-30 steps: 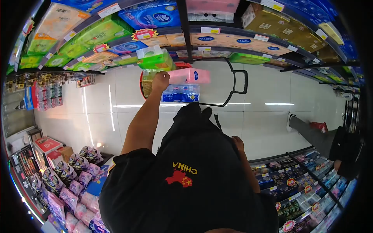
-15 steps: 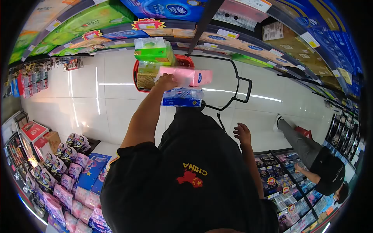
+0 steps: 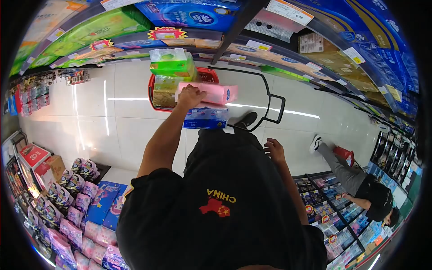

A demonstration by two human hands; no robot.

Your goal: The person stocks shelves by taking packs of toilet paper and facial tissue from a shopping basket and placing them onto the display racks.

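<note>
My left hand (image 3: 191,96) grips a pink tissue pack (image 3: 218,92) from above, over the red shopping basket (image 3: 152,99). A blue tissue pack (image 3: 204,119) lies just below the pink one, at the near side of the basket. Inside the basket, a green-and-white tissue pack (image 3: 168,66) sits at the far end, and a brown-and-green pack (image 3: 165,92) is beside my hand. My right hand (image 3: 274,150) hangs free at my right side, fingers loosely bent and apart, holding nothing.
The basket's black pull handle (image 3: 281,109) stretches right across the tiled floor. Shelves of tissue packs (image 3: 193,17) run ahead. Pink packages (image 3: 67,227) are stacked at left behind me. Another person (image 3: 373,195) stands at right by a display, near a red basket (image 3: 344,154).
The view has shifted a little, so the basket and packs appear farther left and lower. My shoe now shows beside the basket handle. My left hand stays on the pink pack.
</note>
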